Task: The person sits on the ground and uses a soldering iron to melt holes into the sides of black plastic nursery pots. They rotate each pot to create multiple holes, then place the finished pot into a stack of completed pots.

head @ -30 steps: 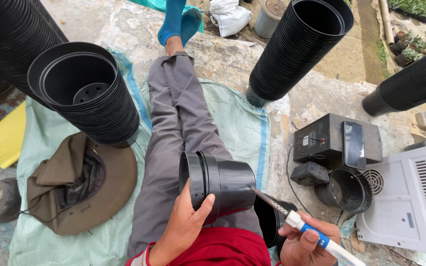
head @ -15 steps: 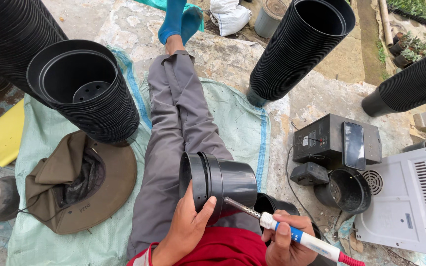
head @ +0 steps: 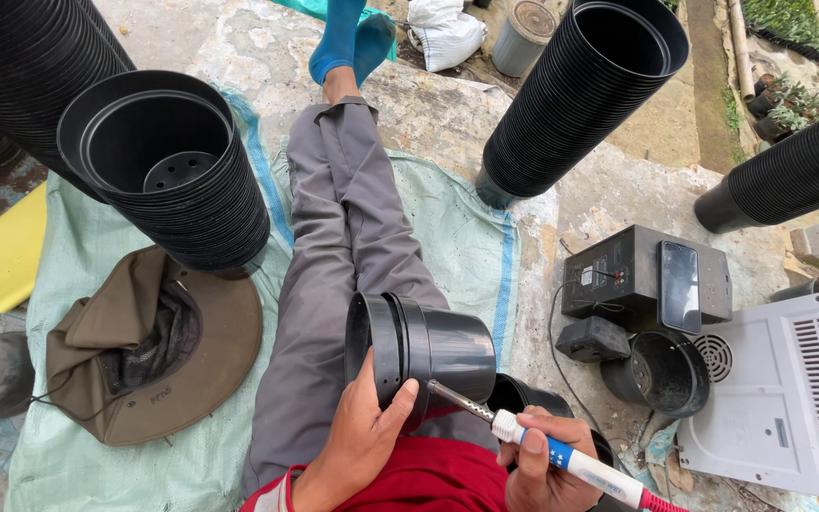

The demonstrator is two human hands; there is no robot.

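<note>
Stack of black pots (head: 168, 175): at ten o'clock, on the green sheet (head: 97, 284). Black pot (head: 419, 349): centre, on your lap; your left hand (head: 362, 436) fingers wrapped around its rim. Soldering iron (head: 542, 450): five o'clock, your right hand (head: 542, 469) fingers closed around its handle, tip touching the pot.

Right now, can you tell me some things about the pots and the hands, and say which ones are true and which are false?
1. The left hand holds a black plastic flower pot lying on its side. True.
2. The right hand holds a pair of scissors. False: it grips a blue and white soldering iron, whose metal tip points at the pot.
3. A brown floppy cloth hat lies on the pale green woven sheet. True.
4. The dark phone lies on the hat. False: it rests on a dark grey box.
</note>
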